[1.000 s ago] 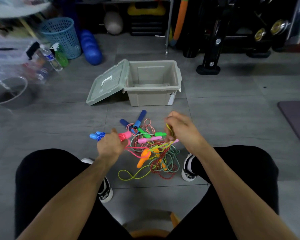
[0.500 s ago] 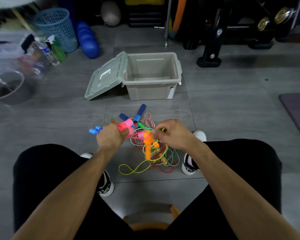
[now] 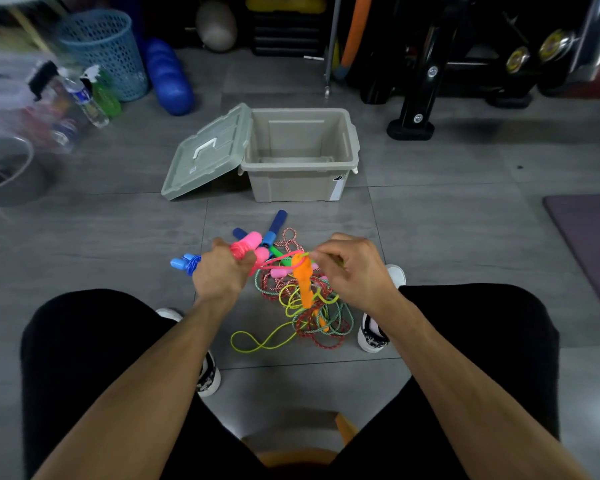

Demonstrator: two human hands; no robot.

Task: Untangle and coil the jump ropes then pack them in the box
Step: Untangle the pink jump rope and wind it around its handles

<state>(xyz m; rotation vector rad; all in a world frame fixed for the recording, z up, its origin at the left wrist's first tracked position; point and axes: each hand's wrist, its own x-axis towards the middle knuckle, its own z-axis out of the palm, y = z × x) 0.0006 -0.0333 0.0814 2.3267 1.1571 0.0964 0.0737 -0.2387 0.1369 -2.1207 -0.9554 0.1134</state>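
Observation:
A tangle of jump ropes [image 3: 312, 313] lies on the floor between my feet, with red-white, green and yellow cords. My left hand [image 3: 219, 271] grips the pink handles [image 3: 246, 244] of one rope, and a light blue handle [image 3: 182, 264] shows beside its knuckles. My right hand [image 3: 354, 268] pinches a yellow cord at the top of the pile, and an orange handle [image 3: 303, 282] hangs just left of its fingers. A pink cord runs between the two hands. The grey box [image 3: 302, 174] stands open beyond the pile, nothing inside.
The box lid [image 3: 205, 154] leans against the box's left side. Dark blue handles [image 3: 274, 225] lie on the floor by the pile. A blue basket [image 3: 104, 50], bottles and a metal bowl sit at the left. Gym equipment stands behind, a mat [image 3: 593, 244] at the right.
My right hand moved left and down toward the pile's centre, lifting the yellow cord. The orange handle rose off the floor and now hangs upright. My left hand stayed on the pink handles.

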